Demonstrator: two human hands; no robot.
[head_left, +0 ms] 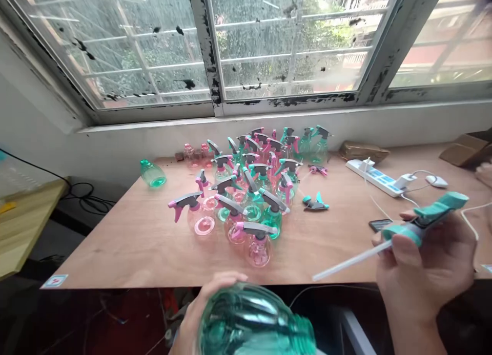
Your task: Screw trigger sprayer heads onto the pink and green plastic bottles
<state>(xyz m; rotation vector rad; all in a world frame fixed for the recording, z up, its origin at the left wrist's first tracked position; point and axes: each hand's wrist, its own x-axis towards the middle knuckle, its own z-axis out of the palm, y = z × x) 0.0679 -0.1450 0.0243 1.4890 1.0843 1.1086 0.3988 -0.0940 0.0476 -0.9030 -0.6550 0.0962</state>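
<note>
My left hand [203, 306] grips a clear teal bottle [249, 321] close to the camera at the bottom edge, its threaded neck pointing right. My right hand [425, 270] pinches a teal and grey spray trigger head [426, 219], whose white dip tube [351, 260] slants down to the left toward the bottle's neck without touching it. Beyond both hands, a cluster of assembled pink and teal spray bottles [249, 191] stands on the wooden table [126, 242].
One capless teal bottle [152, 173] lies apart at the table's far left. Loose trigger heads [315, 202] lie right of the cluster. A white power strip [374, 176], a mouse [436, 181], a phone [380, 224] and cardboard boxes [467, 149] occupy the right side, under a window.
</note>
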